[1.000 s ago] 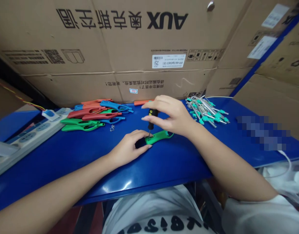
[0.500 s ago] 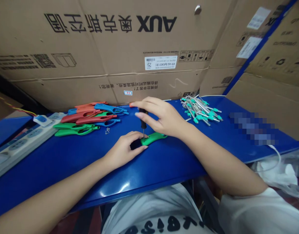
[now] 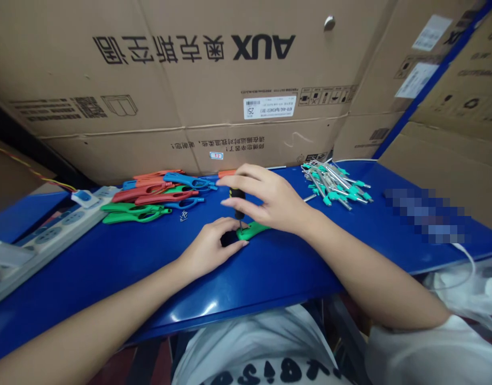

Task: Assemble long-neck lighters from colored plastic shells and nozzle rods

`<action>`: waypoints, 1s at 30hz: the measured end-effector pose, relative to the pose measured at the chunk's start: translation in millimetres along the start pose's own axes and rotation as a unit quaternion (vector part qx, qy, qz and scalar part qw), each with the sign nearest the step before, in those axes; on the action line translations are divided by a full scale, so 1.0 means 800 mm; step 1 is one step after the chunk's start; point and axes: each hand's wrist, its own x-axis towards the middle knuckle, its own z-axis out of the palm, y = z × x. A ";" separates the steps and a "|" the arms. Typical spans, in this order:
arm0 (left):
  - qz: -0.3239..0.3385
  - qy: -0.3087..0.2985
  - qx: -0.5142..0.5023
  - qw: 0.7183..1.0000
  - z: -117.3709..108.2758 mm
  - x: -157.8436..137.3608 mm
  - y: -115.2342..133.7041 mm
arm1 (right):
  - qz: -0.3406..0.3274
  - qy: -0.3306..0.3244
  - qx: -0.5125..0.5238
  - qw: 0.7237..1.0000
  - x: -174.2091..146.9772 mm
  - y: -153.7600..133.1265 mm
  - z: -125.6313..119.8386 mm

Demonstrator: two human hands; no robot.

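A green plastic handle piece (image 3: 252,230) lies on the blue table, pinched at its left end between the thumb and fingers of my left hand (image 3: 209,245). My right hand (image 3: 272,199) curls its thumb and fingers around a screwdriver (image 3: 240,207) with a black and yellow handle. The screwdriver stands nearly upright, its tip on the left end of the green piece. My right hand and wrist hide the piece's far end. Small screws (image 3: 184,216) lie in a little heap beyond my left hand.
Red, blue, orange and green plastic pieces (image 3: 153,198) are piled at the back left, beside a white power strip (image 3: 63,227). Metal rods with teal ends (image 3: 334,182) lie at the back right. Cardboard (image 3: 213,107) walls the table's rear. A blurred-out object with a white cable (image 3: 470,262) lies right.
The whole view has shifted slightly, so everything sits a little further right. My right fingers have shifted slightly around the screwdriver handle; the tip stays on the green piece, and my left hand keeps its grip.
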 end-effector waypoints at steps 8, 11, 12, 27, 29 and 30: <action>-0.013 0.017 -0.008 1.000 0.002 0.000 0.007 | 0.035 -0.006 0.092 0.995 0.000 -0.002 -0.007; -0.014 0.013 0.012 1.000 0.004 -0.001 0.010 | 0.025 0.007 0.038 0.999 0.000 -0.013 -0.003; -0.015 0.012 0.019 1.000 0.004 -0.001 0.011 | 0.027 0.007 0.021 0.999 0.000 -0.018 -0.001; -0.004 0.010 0.018 1.000 0.008 0.000 0.020 | 0.091 0.016 -0.146 0.985 -0.001 -0.048 0.017; -0.010 -0.006 0.045 0.999 0.004 0.000 0.021 | 0.092 0.025 -0.122 0.988 0.001 -0.040 0.014; -0.015 -0.015 0.063 0.998 0.001 0.000 0.022 | 0.100 0.035 -0.102 0.989 0.002 -0.034 0.011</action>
